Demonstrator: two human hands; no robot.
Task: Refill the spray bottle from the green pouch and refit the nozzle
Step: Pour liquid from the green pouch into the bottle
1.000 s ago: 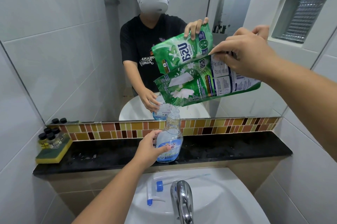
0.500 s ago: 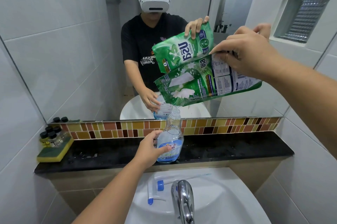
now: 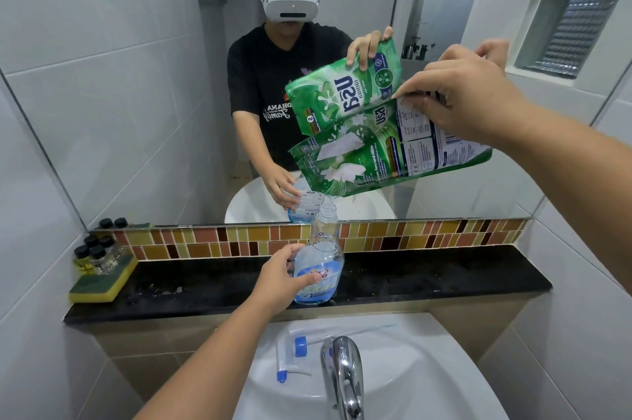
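Right fingers [image 3: 415, 91]: right hand [image 3: 468, 94] pinched closed on the upper corner of the green pouch [image 3: 386, 159], thumb under, fingertips on the printed back panel. Carries the pouch's whole weight from that one corner.
Left fingers [image 3: 302, 279]: left hand [image 3: 278, 277] wrapped round the body of the spray bottle [image 3: 319, 272], thumb across the label. Closed firmly enough to steady it, from the look of it.
Pouch: tilted mouth-down, its low corner just above the bottle's neck. A thin clear stream seems to run from the corner into the opening; hard to see whether all of it lands inside.
Bottle: upright on the black bench [image 3: 427, 279], open-necked, blue liquid low in the base, most of the body clear. Judged well short of full.
Nozzle [image 3: 295, 349]: lies in the white sink [image 3: 427, 378] beside the tap [image 3: 342, 371], dip tube trailing. Not yet refitted.
Stage: pouring, early to middle.
Risk, spill: neck is narrow and the pouch corner soft; any sag or wobble in the one-corner grip could throw the stream onto the bench.
Risk, surge: tilting further may make the pouch gulp and flood the neck.
Risk, overfill: foam in the neck hides the level.
Risk, slip: liquid on the bottle's outside would weaken the left grip.
Bystanders: sponge [image 3: 102, 282] with small dark-capped bottles [image 3: 94, 253] at the bench's left end, well apart.
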